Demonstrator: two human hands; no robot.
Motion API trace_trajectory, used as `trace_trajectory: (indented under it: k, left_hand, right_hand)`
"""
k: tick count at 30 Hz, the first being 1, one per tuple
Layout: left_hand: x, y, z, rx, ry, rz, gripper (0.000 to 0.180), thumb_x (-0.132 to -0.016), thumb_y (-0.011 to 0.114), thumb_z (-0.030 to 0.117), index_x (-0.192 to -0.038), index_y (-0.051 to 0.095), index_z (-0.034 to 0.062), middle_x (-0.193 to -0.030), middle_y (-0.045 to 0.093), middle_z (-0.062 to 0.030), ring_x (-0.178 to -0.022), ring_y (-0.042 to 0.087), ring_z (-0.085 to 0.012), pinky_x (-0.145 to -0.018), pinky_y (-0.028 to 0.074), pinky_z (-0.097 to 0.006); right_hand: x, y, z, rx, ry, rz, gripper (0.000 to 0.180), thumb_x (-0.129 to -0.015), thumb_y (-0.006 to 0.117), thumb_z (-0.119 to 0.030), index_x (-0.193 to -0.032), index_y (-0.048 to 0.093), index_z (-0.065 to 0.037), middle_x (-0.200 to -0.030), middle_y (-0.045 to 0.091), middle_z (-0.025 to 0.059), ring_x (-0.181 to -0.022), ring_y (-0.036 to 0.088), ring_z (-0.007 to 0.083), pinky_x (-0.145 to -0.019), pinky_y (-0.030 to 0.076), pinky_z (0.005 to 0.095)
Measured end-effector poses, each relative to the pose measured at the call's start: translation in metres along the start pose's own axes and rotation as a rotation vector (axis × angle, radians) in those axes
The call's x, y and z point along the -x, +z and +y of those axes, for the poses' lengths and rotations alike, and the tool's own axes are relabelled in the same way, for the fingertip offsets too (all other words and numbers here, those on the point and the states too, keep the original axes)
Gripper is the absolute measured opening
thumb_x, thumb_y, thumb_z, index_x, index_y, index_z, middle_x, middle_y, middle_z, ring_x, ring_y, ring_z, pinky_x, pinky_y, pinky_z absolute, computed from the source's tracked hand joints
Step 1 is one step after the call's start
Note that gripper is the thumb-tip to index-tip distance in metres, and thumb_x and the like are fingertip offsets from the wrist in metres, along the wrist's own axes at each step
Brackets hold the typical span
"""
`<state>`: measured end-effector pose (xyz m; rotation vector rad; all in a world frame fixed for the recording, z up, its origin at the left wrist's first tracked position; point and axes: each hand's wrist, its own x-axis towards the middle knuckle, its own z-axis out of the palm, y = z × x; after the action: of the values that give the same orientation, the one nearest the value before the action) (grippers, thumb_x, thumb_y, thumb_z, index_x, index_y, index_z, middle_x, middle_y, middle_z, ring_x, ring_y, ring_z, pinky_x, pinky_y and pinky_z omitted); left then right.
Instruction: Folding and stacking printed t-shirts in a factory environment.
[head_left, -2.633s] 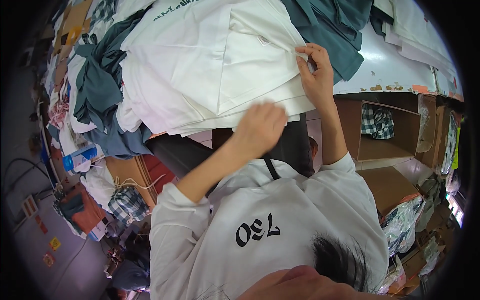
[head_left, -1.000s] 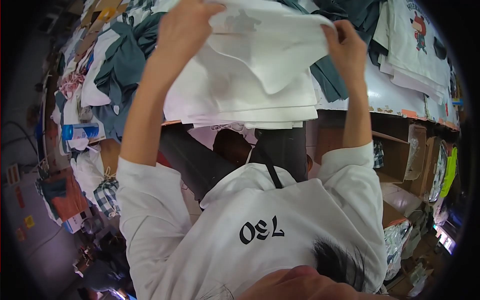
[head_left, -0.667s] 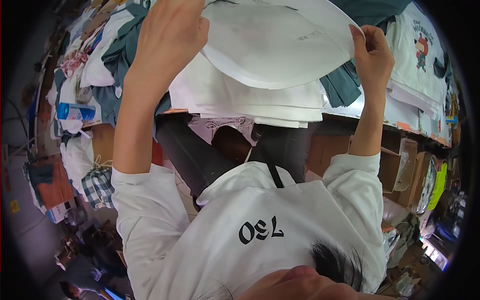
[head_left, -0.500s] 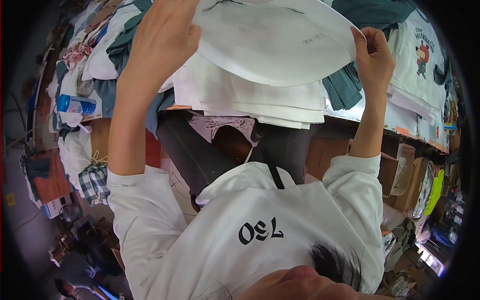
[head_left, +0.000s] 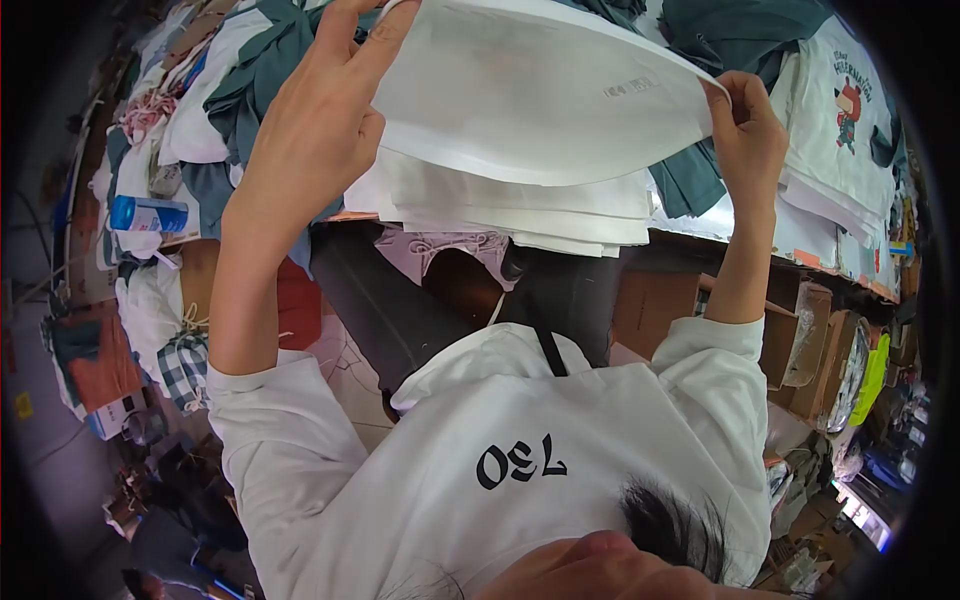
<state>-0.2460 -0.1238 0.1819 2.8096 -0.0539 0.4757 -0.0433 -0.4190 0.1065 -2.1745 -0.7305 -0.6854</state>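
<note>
A broad, thin white fabric piece (head_left: 530, 110) bows above a layered stack of white cloth (head_left: 520, 215)! Left hand (head_left: 335, 100) grips one side, right hand (head_left: 752, 122) pinches the other: spreading, by the look of it; next calls for even tension.

The left grip (head_left: 312, 130) and right grip (head_left: 752, 135) hold white fabric (head_left: 540, 110) over layered white cloth (head_left: 530, 215).
</note>
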Motion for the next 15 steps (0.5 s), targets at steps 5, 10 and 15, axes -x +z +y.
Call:
trace_trajectory:
  k: [5,10,15]
  left_hand:
    - [0.004,0.019,-0.014,-0.036,0.130,-0.034,0.072,-0.075,0.054,-0.013,-0.144,0.039,-0.0021,-0.145,0.036,-0.0262,-0.121,0.051,-0.0430,-0.094,0.049,-0.040]
    - [0.002,0.059,-0.031,-0.023,0.125,-0.054,0.074,-0.067,0.051,-0.018,-0.137,0.048,0.0077,-0.142,0.042,-0.0112,-0.109,0.059,-0.0352,-0.084,0.053,-0.044]
    - [-0.031,0.116,-0.046,-0.034,0.133,-0.083,0.074,-0.070,0.053,-0.015,-0.140,0.048,0.0091,-0.142,0.044,-0.0121,-0.111,0.058,-0.0333,-0.087,0.052,-0.044]
  right_hand:
    - [0.020,0.008,0.011,-0.003,0.099,-0.132,0.017,-0.094,0.071,-0.019,-0.096,0.066,-0.003,-0.073,0.061,-0.0038,-0.064,0.050,0.0030,-0.059,0.042,0.0200]
    - [0.049,0.026,0.035,0.023,0.157,-0.280,0.017,-0.092,0.070,-0.020,-0.095,0.063,-0.004,-0.071,0.062,0.0066,-0.060,0.055,0.0157,-0.060,0.046,0.0282]
    - [0.079,0.067,0.072,0.118,0.221,-0.361,0.023,-0.089,0.071,-0.024,-0.090,0.062,-0.004,-0.076,0.063,0.0100,-0.064,0.058,0.0287,-0.062,0.047,0.0376]
